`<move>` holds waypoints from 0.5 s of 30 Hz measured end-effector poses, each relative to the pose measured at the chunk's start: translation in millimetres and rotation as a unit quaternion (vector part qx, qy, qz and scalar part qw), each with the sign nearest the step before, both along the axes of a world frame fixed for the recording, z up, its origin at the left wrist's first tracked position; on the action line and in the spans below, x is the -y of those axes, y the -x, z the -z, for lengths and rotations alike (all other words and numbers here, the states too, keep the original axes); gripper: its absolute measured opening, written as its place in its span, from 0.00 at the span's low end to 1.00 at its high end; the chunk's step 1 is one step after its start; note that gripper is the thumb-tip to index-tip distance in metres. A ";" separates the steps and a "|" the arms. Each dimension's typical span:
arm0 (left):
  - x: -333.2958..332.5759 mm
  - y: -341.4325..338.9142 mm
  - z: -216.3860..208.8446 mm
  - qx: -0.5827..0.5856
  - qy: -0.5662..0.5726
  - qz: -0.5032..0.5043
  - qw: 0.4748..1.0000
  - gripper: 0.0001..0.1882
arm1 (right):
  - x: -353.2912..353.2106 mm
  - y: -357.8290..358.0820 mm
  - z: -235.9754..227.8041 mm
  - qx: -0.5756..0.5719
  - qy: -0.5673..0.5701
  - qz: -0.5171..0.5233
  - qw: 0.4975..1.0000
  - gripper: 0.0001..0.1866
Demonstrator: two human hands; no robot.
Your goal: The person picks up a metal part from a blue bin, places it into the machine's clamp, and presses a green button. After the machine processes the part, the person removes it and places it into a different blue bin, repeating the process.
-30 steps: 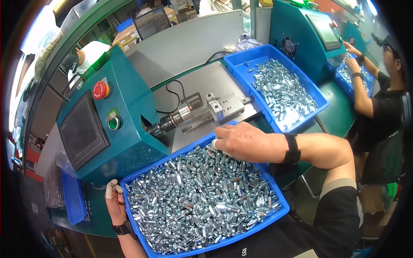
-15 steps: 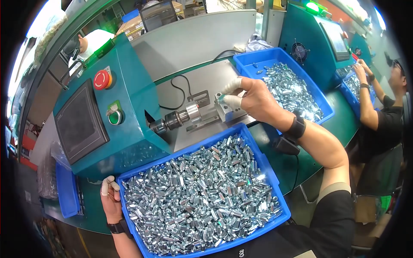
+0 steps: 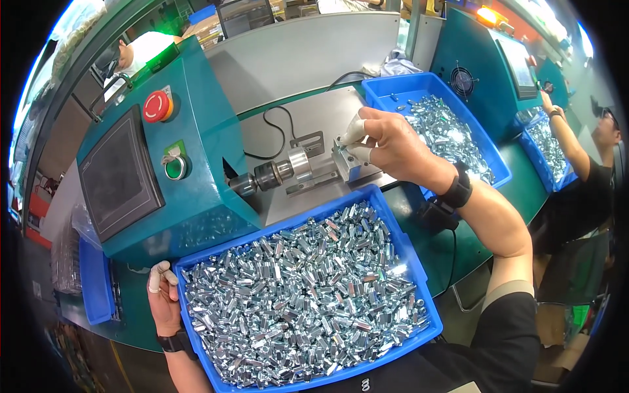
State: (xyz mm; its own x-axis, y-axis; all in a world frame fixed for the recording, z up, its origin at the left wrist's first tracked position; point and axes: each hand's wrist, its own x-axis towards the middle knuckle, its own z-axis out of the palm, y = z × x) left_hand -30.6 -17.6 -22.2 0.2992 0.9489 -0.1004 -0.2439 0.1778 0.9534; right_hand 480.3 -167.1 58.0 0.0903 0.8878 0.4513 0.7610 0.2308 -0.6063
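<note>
My right hand [image 3: 400, 147], with white finger covers, is closed in a pinch at the top of a small metal block fixture [image 3: 352, 167]. A small shiny metal part [image 3: 339, 141] shows at its fingertips, mostly hidden by them. Left of the fixture, a dark chuck with a silver collar [image 3: 300, 162] sticks out of the teal machine [image 3: 190, 216]. My left hand [image 3: 164, 298] is beside the left rim of a blue tray [image 3: 409, 252] heaped with shiny hexagonal metal pieces [image 3: 301, 295]. Its covered fingers curl inward; what they hold, if anything, is hidden.
A second blue tray [image 3: 495, 154] with similar pieces stands behind my right forearm. The teal machine carries a dark screen [image 3: 121, 173], a red stop button [image 3: 157, 106] and a green button [image 3: 175, 168]. At the right, a co-worker's arm [image 3: 571, 141] reaches over another tray at a similar machine.
My right fingers have drawn closer together at the fixture. My left hand stays by the tray rim. The neighbouring machine's lamp went from green to orange, and the co-worker's hands moved.
</note>
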 end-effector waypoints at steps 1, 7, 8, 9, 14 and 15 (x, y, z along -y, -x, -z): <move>-0.4 0.7 0.4 0.000 0.000 -0.001 1.000 0.16 | 0.9 -0.5 -2.4 0.037 0.010 0.001 0.999 0.08; -2.0 5.6 4.7 -0.003 -0.005 -0.004 1.000 0.16 | 17.1 4.6 0.4 0.077 0.011 -0.008 0.997 0.10; -1.6 6.5 5.3 0.000 -0.004 -0.003 1.000 0.16 | 20.1 9.4 2.5 0.097 -0.009 0.011 0.995 0.10; -2.0 6.7 5.9 0.004 -0.004 -0.001 1.000 0.17 | 23.0 13.9 4.4 0.117 -0.030 0.031 0.992 0.11; -1.1 5.5 4.0 0.006 -0.008 0.004 1.000 0.17 | 27.3 24.5 0.0 0.244 -0.084 0.081 0.963 0.12; -0.2 3.8 2.4 0.006 -0.008 0.004 1.000 0.17 | 27.3 24.3 0.1 0.245 -0.084 0.081 0.963 0.12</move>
State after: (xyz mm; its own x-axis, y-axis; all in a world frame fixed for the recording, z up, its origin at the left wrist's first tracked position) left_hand -34.4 -17.5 -24.6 0.3081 0.9479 -0.0807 -0.2547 0.1639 0.9530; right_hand 455.9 -194.3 57.9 -0.0378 0.7911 0.6105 0.9803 0.1478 -0.1308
